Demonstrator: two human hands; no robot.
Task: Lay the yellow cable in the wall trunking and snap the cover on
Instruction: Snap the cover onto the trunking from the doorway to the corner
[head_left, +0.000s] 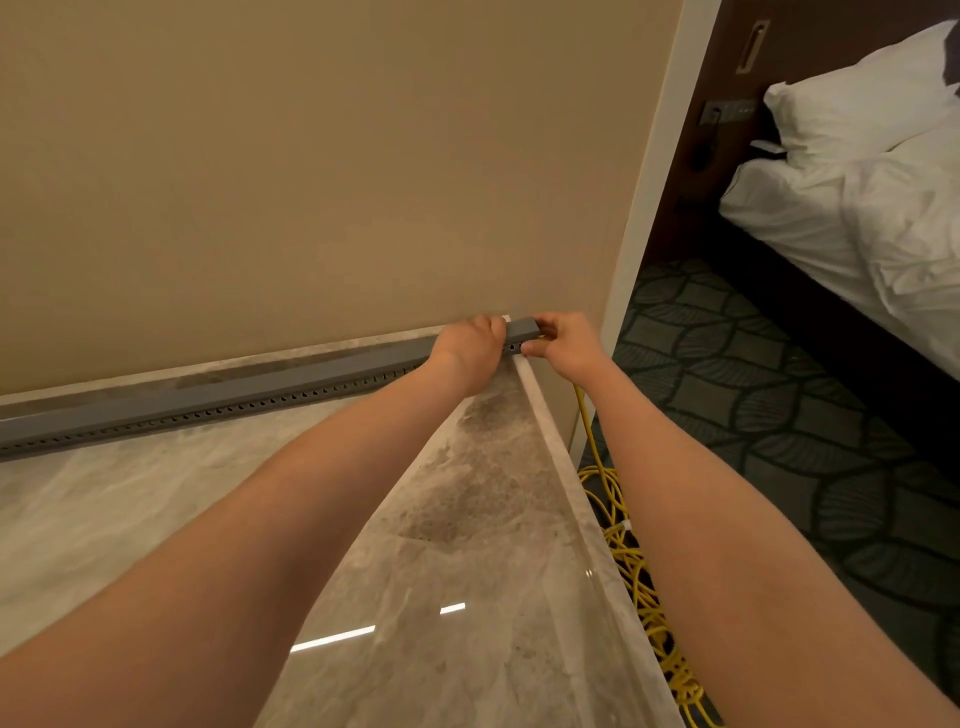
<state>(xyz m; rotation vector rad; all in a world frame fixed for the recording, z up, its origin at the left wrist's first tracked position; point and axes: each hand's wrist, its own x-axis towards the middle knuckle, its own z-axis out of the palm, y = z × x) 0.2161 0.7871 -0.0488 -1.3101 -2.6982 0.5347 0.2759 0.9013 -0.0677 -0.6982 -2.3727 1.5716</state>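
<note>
the grey trunking (208, 402) lies along the back of the marble top (156, 509), against the wall (311, 182), its slotted side facing out. the left hand (470, 343) is closed over the trunking just short of its right end, and the right hand (563, 340) pinches that end between thumb and fingers at the top's corner. the yellow cable (631, 561) lies in loose coils on the carpet (779, 415) beside the top, one strand rising toward the right hand.
</note>
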